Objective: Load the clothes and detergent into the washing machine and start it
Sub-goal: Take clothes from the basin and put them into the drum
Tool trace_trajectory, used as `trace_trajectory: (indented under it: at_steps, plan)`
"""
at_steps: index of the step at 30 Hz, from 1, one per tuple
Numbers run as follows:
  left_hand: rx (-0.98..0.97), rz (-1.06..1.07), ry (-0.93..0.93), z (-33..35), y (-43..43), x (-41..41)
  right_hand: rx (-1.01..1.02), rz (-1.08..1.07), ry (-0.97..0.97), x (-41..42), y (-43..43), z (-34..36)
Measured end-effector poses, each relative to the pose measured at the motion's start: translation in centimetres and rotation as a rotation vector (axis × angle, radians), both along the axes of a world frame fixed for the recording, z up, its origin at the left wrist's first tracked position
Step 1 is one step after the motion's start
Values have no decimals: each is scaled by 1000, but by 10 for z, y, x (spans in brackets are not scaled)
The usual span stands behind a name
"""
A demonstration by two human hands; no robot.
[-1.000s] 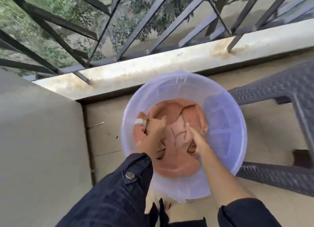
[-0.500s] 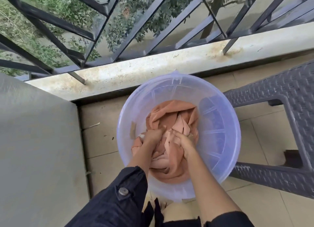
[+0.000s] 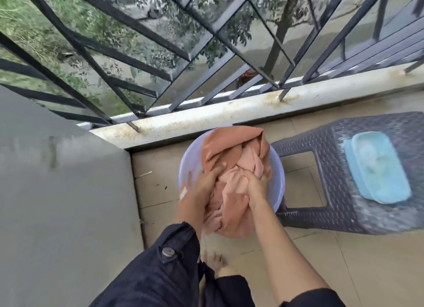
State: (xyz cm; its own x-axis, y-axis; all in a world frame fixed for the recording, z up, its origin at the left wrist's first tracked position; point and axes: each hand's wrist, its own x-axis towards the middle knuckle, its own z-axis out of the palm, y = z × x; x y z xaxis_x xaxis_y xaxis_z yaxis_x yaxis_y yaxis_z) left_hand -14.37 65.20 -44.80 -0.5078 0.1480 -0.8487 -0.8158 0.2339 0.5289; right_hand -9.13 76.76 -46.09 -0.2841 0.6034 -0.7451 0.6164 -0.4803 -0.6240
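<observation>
both arms reach down; left hand [image 3: 207, 182], right hand [image 3: 254, 186] grip clamped on orange cloth [image 3: 231, 150] over basin [image 3: 187, 162].

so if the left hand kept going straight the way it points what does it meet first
The left hand grips the orange cloth, so more of that bundle comes first; behind it probably the basin, though depth is unclear.

Covered basin [image 3: 279, 166], cropped stool [image 3: 332, 169]
The orange cloth [image 3: 229, 146], left hand [image 3: 207, 184] and right hand [image 3: 255, 186] hide the basin's inside; the stool leaves frame right.
</observation>
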Motion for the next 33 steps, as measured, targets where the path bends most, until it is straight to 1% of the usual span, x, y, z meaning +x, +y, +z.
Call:
trace_trajectory:
  at_steps: [3, 5, 9, 12, 14, 16, 18, 20, 22, 26, 29, 33]
  plan:
    - [116, 79, -25, 58, -1, 7, -17, 11, 6, 1, -4, 50]
    - [180, 99, -48, 82, -2, 9, 7, 35, 10, 3, -3, 83]
    - [266, 47, -18, 143, -9, 11, 37, 18, 58, 9, -1, 150]
    - [272, 68, 116, 183, -13, 13, 70, 6, 112, 13, -8, 202]
    - [278, 85, 151, 219, -14, 17, 88, -8, 139, 16, -12, 236]
    - [291, 90, 188, 239, -16, 17, 113, -4, 163, 19, -14, 264]
    - [294, 62, 236, 262, -21, 16, 136, 17, 218, 21, -18, 294]
    - [256, 21, 256, 282, -24, 15, 147, 20, 257, 22, -21, 318]
    - [298, 32, 296, 308, -27, 16, 135, 1, 301, 22, -25, 342]
    - [326, 71, 437, 354, -30, 14, 170, 32, 344, 22, -35, 386]
    - [313, 103, 451, 375, -41, 12, 226, 79, 429, 20, -43, 418]
    - [293, 156, 480, 403, -58, 9, 220, 86, 396, 15, -59, 449]
